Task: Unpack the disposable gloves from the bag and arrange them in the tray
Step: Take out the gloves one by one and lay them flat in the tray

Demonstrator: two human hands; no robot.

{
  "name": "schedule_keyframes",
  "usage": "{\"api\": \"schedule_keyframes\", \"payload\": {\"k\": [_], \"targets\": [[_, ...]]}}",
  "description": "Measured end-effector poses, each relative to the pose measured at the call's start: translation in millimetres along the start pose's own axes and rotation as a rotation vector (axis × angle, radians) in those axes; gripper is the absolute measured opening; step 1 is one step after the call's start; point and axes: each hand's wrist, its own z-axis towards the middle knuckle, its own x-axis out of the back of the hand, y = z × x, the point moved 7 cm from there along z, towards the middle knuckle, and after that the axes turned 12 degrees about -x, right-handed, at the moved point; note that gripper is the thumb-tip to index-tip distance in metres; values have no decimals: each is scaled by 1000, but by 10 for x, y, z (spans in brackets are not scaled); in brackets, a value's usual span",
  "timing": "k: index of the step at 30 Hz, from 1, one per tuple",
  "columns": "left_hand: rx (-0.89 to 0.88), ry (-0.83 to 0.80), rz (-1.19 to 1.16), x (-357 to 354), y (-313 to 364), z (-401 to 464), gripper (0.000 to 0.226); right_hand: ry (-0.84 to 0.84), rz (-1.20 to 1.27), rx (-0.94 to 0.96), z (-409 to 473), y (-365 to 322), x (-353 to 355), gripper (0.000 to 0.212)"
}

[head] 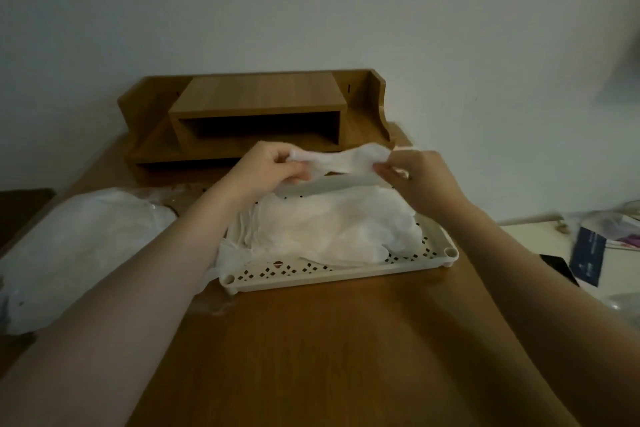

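Two bare hands are raised above one cream perforated tray (434, 255): the left hand (268, 166) and the right hand (420, 173) each pinch an end of one thin white glove (341, 159) stretched between them. Below the hands, one pile of gloves (325, 229) fills the tray; its layers overlap too much to be counted singly. One clear plastic bag (79, 250) lies outside the left forearm. One wooden desk organizer (256, 114) stands beyond both hands. One dark card (587, 255) lies outside the right forearm, beside a blurred clutter that cannot be counted.
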Motion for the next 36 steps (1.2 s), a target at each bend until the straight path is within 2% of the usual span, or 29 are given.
{"api": "schedule_keyframes", "payload": {"k": [2, 4, 8, 10, 14, 15, 18, 20, 22, 25, 27, 29, 32, 34, 36], "targets": [[7, -114, 133, -64, -142, -113, 20, -127, -24, 6, -153, 27, -267, 18], [2, -187, 240, -82, -217, -190, 24, -189, 80, -82, -237, 72, -403, 22], [-36, -252, 312, -62, -244, -308, 27, -355, 384, -349, -353, 100, -526, 48], [-34, -282, 343, -35, -268, -366, 27, -433, 315, -348, -427, 43, -581, 52], [-26, -329, 427, 9, -311, -481, 31, -453, 72, -268, -482, -39, -665, 26], [-31, -321, 434, 20, -311, -503, 32, -427, 30, -284, -471, -42, -677, 25], [-45, -279, 454, 19, -300, -539, 31, -321, -70, -402, -466, -101, -709, 56], [-50, -263, 470, -2, -300, -542, 30, -275, -232, -397, -489, -200, -780, 70], [-43, -268, 471, -18, -301, -545, 30, -252, -310, -387, -504, -273, -841, 60], [-20, -291, 472, -39, -297, -541, 30, -124, -269, -420, -443, -311, -701, 15], [-33, -298, 497, -33, -281, -528, 30, -50, -320, -347, -397, -347, -564, 17], [-55, -299, 506, -19, -272, -518, 31, -51, -421, -185, -397, -394, -486, 20], [-43, -348, 507, -12, -331, -538, 30, -212, -571, 36, -535, -440, -528, 23], [-11, -439, 561, -42, -391, -586, 26, -366, -576, 9, -629, -385, -598, 23], [24, -503, 672, -51, -408, -633, 26, -383, -444, -89, -642, -363, -579, 28]]}}
